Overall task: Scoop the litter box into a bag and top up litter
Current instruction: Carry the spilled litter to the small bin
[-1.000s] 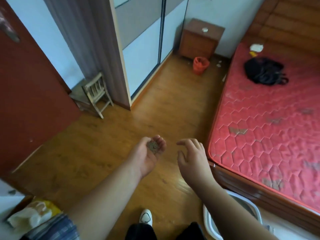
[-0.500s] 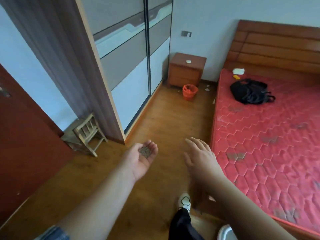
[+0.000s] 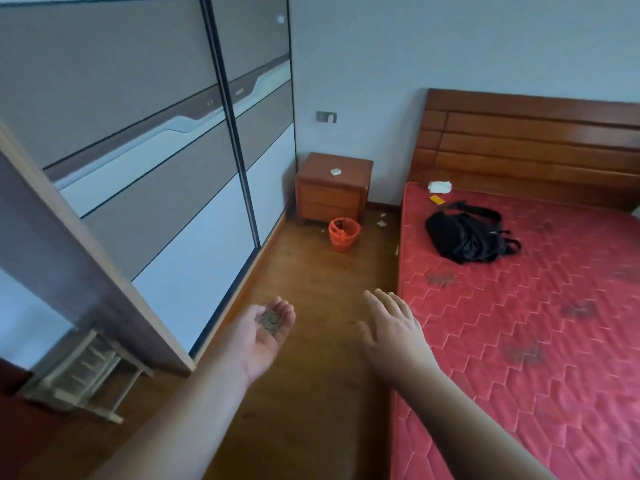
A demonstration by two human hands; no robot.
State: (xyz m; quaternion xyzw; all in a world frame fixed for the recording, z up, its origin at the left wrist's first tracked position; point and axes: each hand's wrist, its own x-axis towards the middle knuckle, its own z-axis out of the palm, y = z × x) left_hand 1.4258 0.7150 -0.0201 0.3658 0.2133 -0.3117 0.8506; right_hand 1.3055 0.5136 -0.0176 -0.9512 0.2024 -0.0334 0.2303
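Hovering over wooden floor [image 3: 322, 282] beside red mattress [image 3: 519, 323]: left grip [image 3: 266, 332] cupped, carrying probable litter [image 3: 270, 318]; right grip [image 3: 394, 330] spread.

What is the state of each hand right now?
Left hand: open, palm up and cupped, carrying litter grains.
Right hand: open, palm down, fingers straight, holding nothing.

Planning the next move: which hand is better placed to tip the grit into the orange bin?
Left, likely. The left hand is cupped palm up with the grit in it, facing the orange bin ahead. The right hand is flat and empty, beside the mattress.
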